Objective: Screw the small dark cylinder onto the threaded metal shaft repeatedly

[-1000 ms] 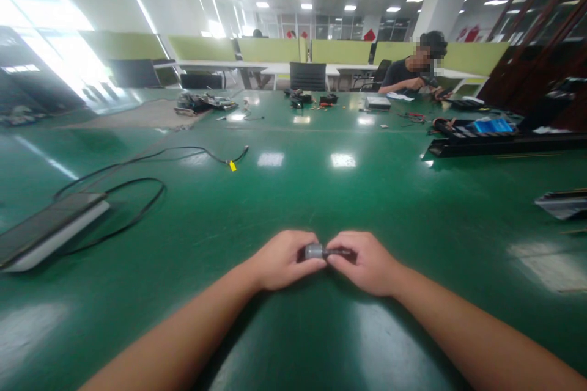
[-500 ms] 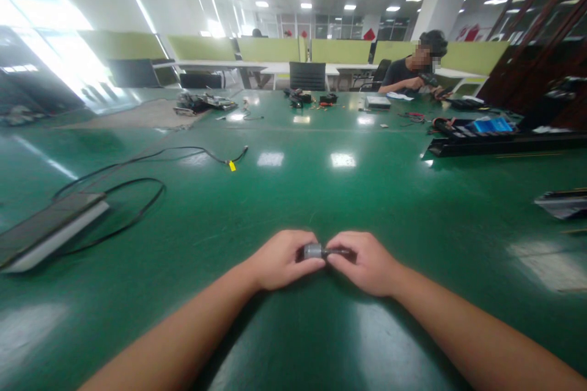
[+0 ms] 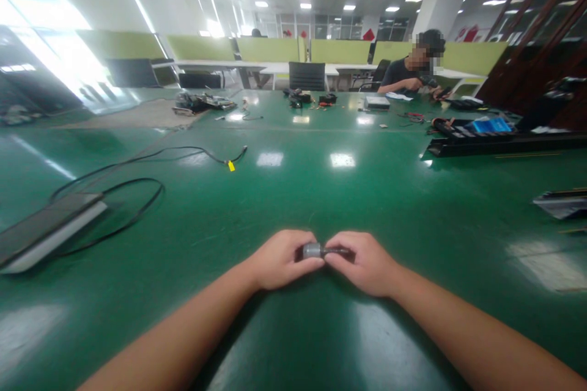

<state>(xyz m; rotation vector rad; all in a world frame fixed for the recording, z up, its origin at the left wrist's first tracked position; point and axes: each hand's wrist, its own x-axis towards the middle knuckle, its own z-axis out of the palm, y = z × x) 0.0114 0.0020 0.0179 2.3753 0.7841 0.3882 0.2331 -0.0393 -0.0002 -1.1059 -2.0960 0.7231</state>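
Observation:
Between my two hands, low in the middle of the view, lies a small grey cylindrical part with a thin dark shaft pointing right. My left hand has its thumb and fingers closed round the grey cylinder. The thin shaft is pinched between thumb and fingers of my right hand. The fingertips of both hands nearly meet. The cylinder's left end is partly hidden by my left hand. All of this is just over the green table.
At the left lies a flat grey device with a black cable. A yellow tag marks another cable end. Black trays with a blue item stand at the right. Electronic parts lie farther back. A person sits across the table.

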